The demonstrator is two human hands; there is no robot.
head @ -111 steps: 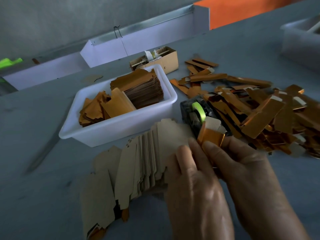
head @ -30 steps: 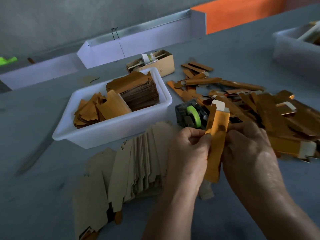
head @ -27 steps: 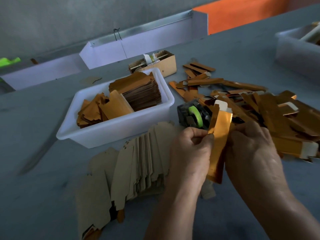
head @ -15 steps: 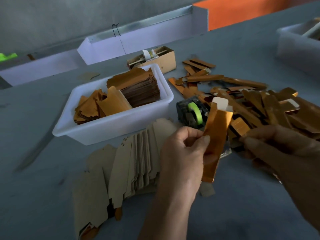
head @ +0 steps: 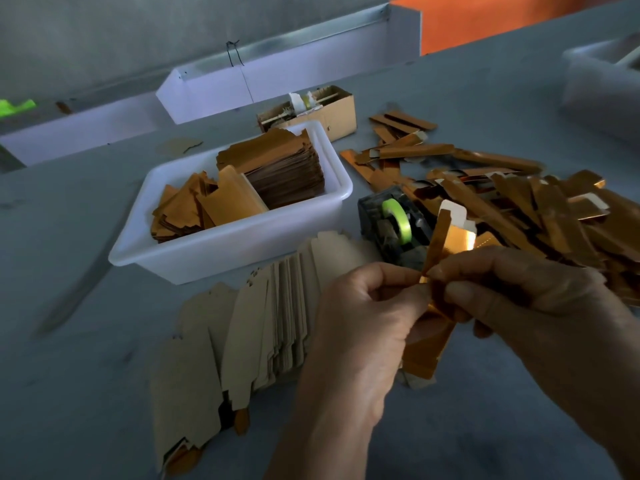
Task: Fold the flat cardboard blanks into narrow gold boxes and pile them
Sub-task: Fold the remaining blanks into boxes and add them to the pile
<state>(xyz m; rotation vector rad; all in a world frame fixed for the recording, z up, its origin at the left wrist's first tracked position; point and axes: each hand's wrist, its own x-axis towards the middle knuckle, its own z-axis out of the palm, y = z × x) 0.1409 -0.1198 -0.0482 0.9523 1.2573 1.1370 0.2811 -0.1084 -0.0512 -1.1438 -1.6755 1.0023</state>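
Note:
A half-folded gold box (head: 446, 237) stands upright between my hands, its white flap on top. My left hand (head: 360, 327) pinches its left edge with thumb and forefinger. From the right, my right hand (head: 540, 306) pinches the same box at mid-height. A fanned row of flat cardboard blanks (head: 263, 323) lies plain side up on the table to the left of my hands. Behind my right hand spreads a heap of finished narrow gold boxes (head: 540, 209).
A white tub (head: 221, 251) holding stacked gold blanks stands behind the fan. A tape dispenser (head: 394, 223) with green tape sits between tub and heap. A small cardboard carton (head: 332, 112) is farther back, and another pale tub (head: 602, 84) is at far right.
My right hand was away over the heap half a second ago; it has come back and taken hold of the box. The box has turned more edge-on in my left hand.

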